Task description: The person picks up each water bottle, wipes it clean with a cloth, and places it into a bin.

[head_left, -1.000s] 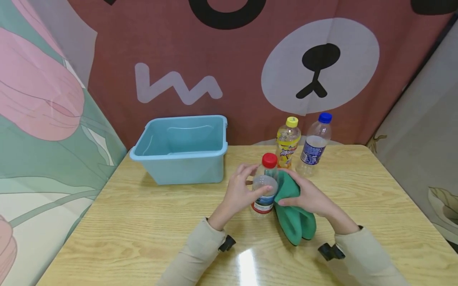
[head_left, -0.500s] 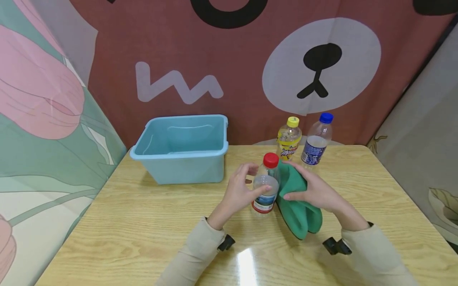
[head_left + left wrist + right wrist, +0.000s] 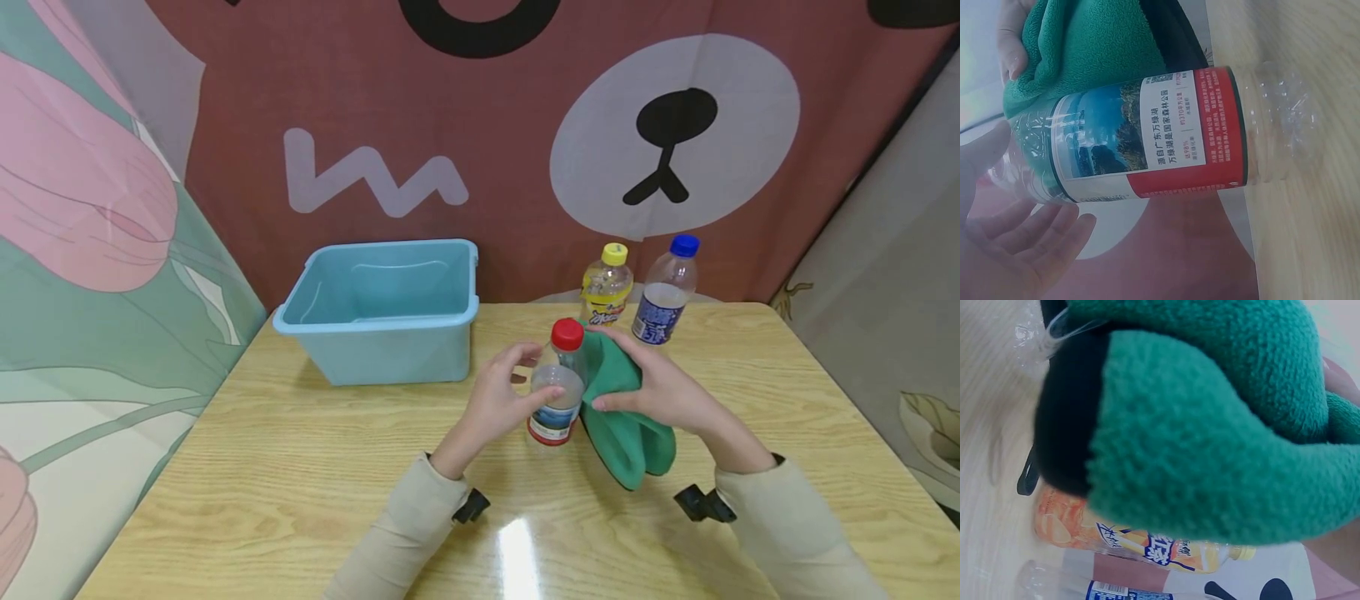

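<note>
A clear plastic bottle [image 3: 553,423] with a red cap stands upright at the table's middle. My left hand [image 3: 498,400] holds it from the left, thumb across its front and fingers curved round the far side. In the left wrist view the bottle's label [image 3: 1104,137] shows a blue lake picture and a red band. My right hand [image 3: 667,396] grips a folded green cloth [image 3: 630,446] against the bottle's right side. The cloth looks fluffy with a dark underside or edge, and it fills most of the right wrist view.
A light blue plastic bin [image 3: 382,354] stands at the back left. Behind the cloth stand a yellow-capped drink bottle [image 3: 606,292] and a blue-capped bottle [image 3: 662,300]. A printed curtain [image 3: 510,150] hangs behind the wooden table [image 3: 285,475].
My right hand and the cloth have shifted slightly right and up along the bottle, away from me. The left hand and the red-capped bottle stay nearly in place.
</note>
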Motion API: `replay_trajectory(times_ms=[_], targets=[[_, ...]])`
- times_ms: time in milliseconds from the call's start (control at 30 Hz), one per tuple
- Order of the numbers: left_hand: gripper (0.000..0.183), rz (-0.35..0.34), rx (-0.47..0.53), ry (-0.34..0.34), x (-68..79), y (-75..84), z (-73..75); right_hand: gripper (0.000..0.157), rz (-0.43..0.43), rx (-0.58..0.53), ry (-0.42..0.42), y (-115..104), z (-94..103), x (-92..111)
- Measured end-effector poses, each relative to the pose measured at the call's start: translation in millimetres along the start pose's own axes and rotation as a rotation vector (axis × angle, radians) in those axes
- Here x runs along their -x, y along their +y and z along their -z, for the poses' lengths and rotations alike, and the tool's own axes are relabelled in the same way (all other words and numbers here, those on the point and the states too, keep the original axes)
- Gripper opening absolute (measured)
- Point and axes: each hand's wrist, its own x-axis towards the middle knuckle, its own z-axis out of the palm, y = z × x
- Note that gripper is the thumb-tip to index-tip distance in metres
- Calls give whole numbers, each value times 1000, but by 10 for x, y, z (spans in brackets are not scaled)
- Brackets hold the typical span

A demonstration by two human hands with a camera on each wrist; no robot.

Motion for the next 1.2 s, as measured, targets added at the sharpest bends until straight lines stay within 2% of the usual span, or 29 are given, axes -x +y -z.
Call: replay_trajectory(times_ms=[133, 167, 300, 367, 400, 533, 733, 1033, 1200], targets=[[53, 11, 4, -10, -3, -7, 1, 83, -6, -8, -5, -29, 21, 2], [56, -6, -3, -5, -15, -100, -33, 83, -3, -8, -4, -36, 25, -1], [56, -18, -6, -10, -15, -111, -27, 82, 4, -1, 0, -59, 15, -15], [56, -17, -10, -10, -17, -112, -27, 82, 6, 10, 1, -67, 4, -24], [53, 3, -4, -17, -5, -18, 7, 82, 8, 16, 0, -71, -2, -28], [52, 20, -12, -17, -6, 2, 9, 82, 26, 45, 1, -86, -15, -46], [52, 6, -1, -13, -9, -2, 5, 83, 40, 61, 0, -103, -46, -76], [51, 6, 20, -5, 1, -15, -4, 86, 22, 50, -59, -63, -91, -108], [51, 15, 71, -8, 3, -10, -10, 87, 11, 25, -72, 4, -123, -105]])
